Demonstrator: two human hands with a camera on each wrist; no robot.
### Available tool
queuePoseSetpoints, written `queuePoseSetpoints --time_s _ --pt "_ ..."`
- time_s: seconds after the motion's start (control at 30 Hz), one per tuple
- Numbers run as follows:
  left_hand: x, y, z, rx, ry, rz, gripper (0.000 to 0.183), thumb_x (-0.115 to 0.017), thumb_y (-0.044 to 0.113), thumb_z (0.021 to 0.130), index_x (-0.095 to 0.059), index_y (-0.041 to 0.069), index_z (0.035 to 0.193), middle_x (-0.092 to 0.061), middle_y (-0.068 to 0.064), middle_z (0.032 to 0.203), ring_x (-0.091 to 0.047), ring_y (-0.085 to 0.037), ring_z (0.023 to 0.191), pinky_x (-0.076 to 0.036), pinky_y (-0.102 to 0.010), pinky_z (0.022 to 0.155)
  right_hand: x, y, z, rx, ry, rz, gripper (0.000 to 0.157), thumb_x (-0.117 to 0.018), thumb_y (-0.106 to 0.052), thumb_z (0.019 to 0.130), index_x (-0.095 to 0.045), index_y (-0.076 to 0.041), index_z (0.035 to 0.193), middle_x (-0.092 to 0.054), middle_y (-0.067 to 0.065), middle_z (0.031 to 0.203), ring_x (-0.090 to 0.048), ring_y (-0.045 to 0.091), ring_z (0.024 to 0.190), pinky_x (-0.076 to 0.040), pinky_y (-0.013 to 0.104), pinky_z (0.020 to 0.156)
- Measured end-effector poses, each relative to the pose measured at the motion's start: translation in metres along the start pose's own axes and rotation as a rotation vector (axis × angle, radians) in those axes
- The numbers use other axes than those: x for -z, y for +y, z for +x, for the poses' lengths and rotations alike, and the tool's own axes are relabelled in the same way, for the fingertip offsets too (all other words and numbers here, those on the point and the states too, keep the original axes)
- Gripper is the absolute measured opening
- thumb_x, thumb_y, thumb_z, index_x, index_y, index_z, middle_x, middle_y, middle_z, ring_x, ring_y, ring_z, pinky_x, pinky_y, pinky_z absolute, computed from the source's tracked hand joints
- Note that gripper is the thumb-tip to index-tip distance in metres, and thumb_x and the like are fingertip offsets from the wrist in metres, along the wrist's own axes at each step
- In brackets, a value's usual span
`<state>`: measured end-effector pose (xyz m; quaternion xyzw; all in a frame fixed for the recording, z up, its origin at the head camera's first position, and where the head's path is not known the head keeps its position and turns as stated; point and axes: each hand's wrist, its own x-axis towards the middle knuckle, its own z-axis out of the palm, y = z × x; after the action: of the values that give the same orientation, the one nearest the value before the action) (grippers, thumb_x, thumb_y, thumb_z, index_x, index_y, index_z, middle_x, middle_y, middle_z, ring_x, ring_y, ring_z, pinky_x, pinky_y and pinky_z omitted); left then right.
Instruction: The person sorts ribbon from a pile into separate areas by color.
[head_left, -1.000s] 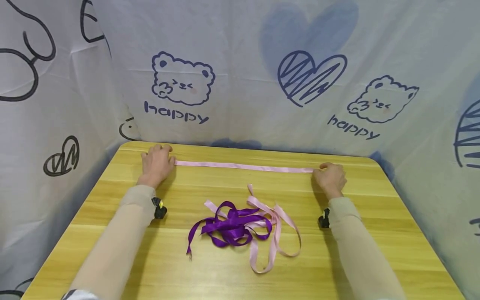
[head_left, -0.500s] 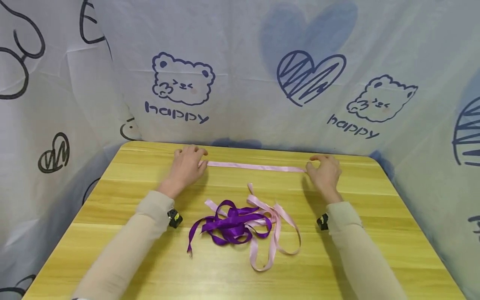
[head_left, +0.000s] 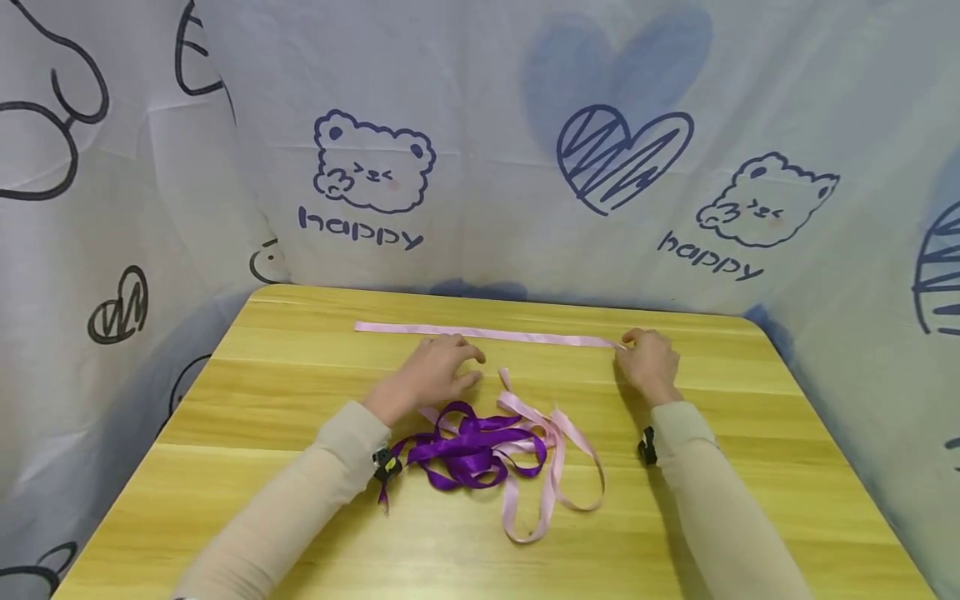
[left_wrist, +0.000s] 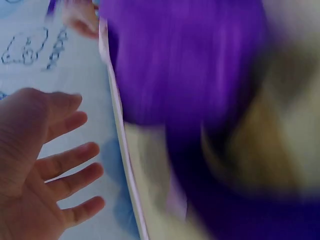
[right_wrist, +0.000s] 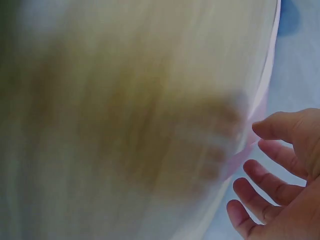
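Observation:
A narrow pink ribbon lies stretched along the far part of the table. My left hand, fingers spread and holding nothing, is over the table between this ribbon and a tangled purple ribbon. In the left wrist view the purple ribbon looms large and blurred beside the left hand. At the stretched ribbon's right end is my right hand. The right wrist view shows the right hand with fingers loosely bent and apart, thumb tip close to the pink ribbon; contact is unclear.
A second loose pink ribbon lies looped on the wooden table, partly under the purple one. A printed cloth curtain stands behind the table's far edge and along both sides.
My left hand has left the pink ribbon's left end, moving right and nearer to the purple ribbon. The right hand stays near the right end, having shifted slightly. The stretched ribbon's left end now shows.

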<state>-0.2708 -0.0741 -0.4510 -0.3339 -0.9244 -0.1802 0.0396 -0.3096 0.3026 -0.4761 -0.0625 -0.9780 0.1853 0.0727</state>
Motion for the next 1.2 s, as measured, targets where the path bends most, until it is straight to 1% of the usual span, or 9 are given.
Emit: queuePoseSetpoints --time_s 0.13,0.3,0.43,0.53,0.63,0.7,0.8,0.97,1.2 --pt "-0.013 0.015 0.0 -0.054 -0.079 -0.108 0.031 -0.065 0.034 0.104 -0.074 0.016 0.128 -0.072 -0.012 0.125 -0.066 -0.032 0.116 -0.051 -0.058 0.098 -0.001 0.013 0.006 -0.072 0.014 0.053 0.037 -0.053 -0.021 0.101 -0.073 -0.001 0.125 -0.073 0.024 0.123 -0.069 0.046 0.106 -0.054 0.058 0.09" --pt "-0.02 0.03 -0.002 -0.063 -0.107 -0.147 0.029 -0.064 0.035 0.105 -0.075 0.016 0.124 -0.072 -0.011 0.123 -0.065 -0.029 0.115 -0.048 -0.06 0.102 0.001 0.026 0.008 -0.219 0.077 0.092 0.037 -0.05 -0.022 0.102 -0.074 -0.001 0.121 -0.073 0.023 0.123 -0.068 0.045 0.111 -0.054 0.057 0.092" --pt "-0.025 0.034 -0.002 -0.063 -0.134 -0.143 0.032 -0.065 0.037 0.103 -0.074 0.018 0.127 -0.072 -0.009 0.125 -0.064 -0.028 0.119 -0.047 -0.059 0.105 0.005 0.031 0.007 -0.307 0.115 0.123 0.041 -0.051 -0.023 0.101 -0.069 -0.003 0.132 -0.067 0.028 0.134 -0.061 0.05 0.122 -0.049 0.061 0.101" --pt "-0.029 0.034 -0.001 -0.051 -0.154 -0.137 0.038 -0.067 0.041 0.103 -0.071 0.018 0.132 -0.071 -0.009 0.127 -0.064 -0.027 0.119 -0.047 -0.058 0.106 0.008 0.029 0.006 -0.304 0.145 0.151 0.047 -0.052 -0.021 0.1 -0.062 -0.003 0.142 -0.057 0.032 0.142 -0.05 0.053 0.133 -0.04 0.065 0.109" --pt "-0.032 0.034 0.0 -0.042 -0.152 -0.13 0.041 -0.068 0.039 0.103 -0.069 0.016 0.136 -0.071 -0.008 0.122 -0.065 -0.026 0.112 -0.05 -0.057 0.101 0.011 0.018 0.002 -0.239 0.175 0.172 0.048 -0.055 -0.02 0.101 -0.058 -0.002 0.146 -0.051 0.034 0.146 -0.043 0.054 0.137 -0.033 0.067 0.113" --pt "-0.034 0.035 0.0 -0.051 -0.142 -0.116 0.041 -0.068 0.037 0.103 -0.069 0.014 0.137 -0.071 -0.008 0.114 -0.065 -0.025 0.104 -0.052 -0.052 0.094 0.011 0.007 -0.003 -0.156 0.2 0.184 0.045 -0.059 -0.019 0.1 -0.061 -0.002 0.142 -0.052 0.033 0.144 -0.044 0.054 0.135 -0.032 0.067 0.113" --pt "-0.035 0.035 0.001 -0.092 -0.098 -0.097 0.031 -0.068 0.03 0.103 -0.074 0.012 0.127 -0.072 -0.006 0.102 -0.065 -0.023 0.093 -0.054 -0.045 0.085 0.007 -0.014 -0.014 -0.012 0.209 0.219 0.039 -0.061 -0.016 0.099 -0.067 0.0 0.133 -0.056 0.032 0.139 -0.049 0.052 0.13 -0.035 0.065 0.111" --pt "-0.037 0.037 0.002 -0.141 -0.015 -0.083 0.015 -0.07 0.025 0.102 -0.078 0.012 0.102 -0.072 -0.004 0.091 -0.064 -0.02 0.083 -0.052 -0.039 0.078 0.0 -0.049 -0.04 0.22 0.129 0.31 0.03 -0.065 -0.014 0.098 -0.073 0.003 0.122 -0.061 0.029 0.133 -0.053 0.049 0.127 -0.04 0.063 0.11" --pt "-0.036 0.04 0.0 -0.132 0.055 -0.105 0.015 -0.069 0.022 0.102 -0.08 0.011 0.101 -0.072 -0.004 0.091 -0.064 -0.021 0.085 -0.053 -0.039 0.079 -0.005 -0.082 -0.076 0.42 -0.032 0.371 0.022 -0.07 -0.02 0.1 -0.078 -0.003 0.112 -0.074 0.019 0.121 -0.061 0.041 0.123 -0.043 0.058 0.11"
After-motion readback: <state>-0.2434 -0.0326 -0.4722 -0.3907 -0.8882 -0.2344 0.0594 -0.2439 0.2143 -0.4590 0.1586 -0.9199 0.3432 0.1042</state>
